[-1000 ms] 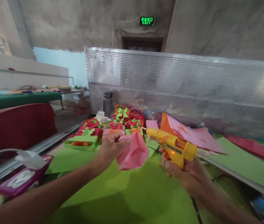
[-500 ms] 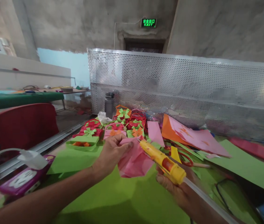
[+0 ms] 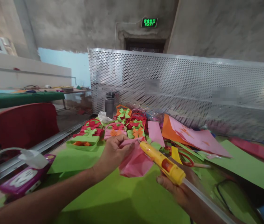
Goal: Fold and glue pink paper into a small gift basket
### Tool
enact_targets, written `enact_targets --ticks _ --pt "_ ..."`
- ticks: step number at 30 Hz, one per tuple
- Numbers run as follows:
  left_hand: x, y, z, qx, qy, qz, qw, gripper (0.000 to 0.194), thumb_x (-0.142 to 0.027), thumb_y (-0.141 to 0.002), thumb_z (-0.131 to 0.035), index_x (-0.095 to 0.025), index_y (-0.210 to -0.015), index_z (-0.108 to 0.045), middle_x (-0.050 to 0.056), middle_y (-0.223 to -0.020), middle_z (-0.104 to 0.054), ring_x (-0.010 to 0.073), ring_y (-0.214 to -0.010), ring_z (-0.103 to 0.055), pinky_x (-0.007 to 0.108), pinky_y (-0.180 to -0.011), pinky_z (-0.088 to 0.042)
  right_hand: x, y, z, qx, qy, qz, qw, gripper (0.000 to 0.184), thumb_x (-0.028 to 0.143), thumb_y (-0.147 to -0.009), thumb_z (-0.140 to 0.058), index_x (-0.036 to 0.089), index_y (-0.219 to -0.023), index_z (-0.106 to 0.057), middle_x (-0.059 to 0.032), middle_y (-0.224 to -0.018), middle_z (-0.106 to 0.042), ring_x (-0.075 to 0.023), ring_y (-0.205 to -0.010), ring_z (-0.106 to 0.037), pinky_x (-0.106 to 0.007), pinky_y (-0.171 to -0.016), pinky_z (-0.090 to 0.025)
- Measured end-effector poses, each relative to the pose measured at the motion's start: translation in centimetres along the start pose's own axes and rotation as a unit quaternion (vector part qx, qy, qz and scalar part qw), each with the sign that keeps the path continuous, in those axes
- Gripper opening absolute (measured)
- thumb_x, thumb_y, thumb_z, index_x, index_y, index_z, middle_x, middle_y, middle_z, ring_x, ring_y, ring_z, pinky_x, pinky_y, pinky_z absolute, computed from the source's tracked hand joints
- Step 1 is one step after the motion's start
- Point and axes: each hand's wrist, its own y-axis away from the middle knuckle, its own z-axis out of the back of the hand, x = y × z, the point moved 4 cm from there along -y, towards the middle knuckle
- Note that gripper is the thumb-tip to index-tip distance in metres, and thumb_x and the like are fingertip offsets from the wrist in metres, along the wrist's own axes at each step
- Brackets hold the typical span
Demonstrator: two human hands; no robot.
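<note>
My left hand (image 3: 113, 152) is closed on a folded pink paper piece (image 3: 135, 161) and holds it above a green sheet (image 3: 122, 196) on the table. My right hand (image 3: 180, 189) grips a yellow glue gun (image 3: 162, 162). The gun's nozzle points up and left and touches the top edge of the pink paper, close to my left fingers. A white glue stick (image 3: 206, 200) juts out of the back of the gun.
Finished red, pink and green paper baskets (image 3: 113, 126) stand behind the hands, with a grey bottle (image 3: 109, 104) beyond. Loose pink, orange and green sheets (image 3: 192, 133) and red scissors (image 3: 185, 157) lie at the right. A purple box (image 3: 22, 182) and a red chair (image 3: 24, 124) are at the left. A perforated metal panel (image 3: 180, 84) closes the back.
The glue gun has swung from pointing left at a distance to resting its nozzle on the pink paper's top edge. My left hand has stayed nearly still.
</note>
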Motion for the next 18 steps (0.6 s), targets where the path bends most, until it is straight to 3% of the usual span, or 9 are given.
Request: enact_targets --ticks 10,18 --pt "-0.63 0.0 0.22 -0.015 -0.066 -0.036 0.997 0.017 -0.029 -0.069 -0.061 -0.014 -0.062 -0.059 0.001 -0.059 -0.055 0.0106 -0.053 -0.046 0.019 -0.044 -0.037 -0.22 0.21 -0.05 0.05 -0.003 -0.028 0.998 0.008 0.032 -0.076 -0.049 0.024 -0.075 -0.052 -0.0013 -0.067 -0.062 -0.019 -0.06 -0.059 -0.03 -0.053 -0.045" --pt "-0.41 0.02 -0.06 -0.001 -0.047 -0.034 0.998 0.019 -0.031 -0.069 -0.061 -0.015 -0.06 -0.056 -0.001 -0.054 -0.05 0.0092 -0.049 -0.041 0.018 -0.042 -0.033 0.22 0.01 0.23 0.038 0.035 -0.03 0.998 0.008 0.031 -0.077 -0.047 0.025 -0.075 -0.052 -0.0007 -0.066 -0.063 -0.018 -0.059 -0.06 -0.028 -0.051 -0.047"
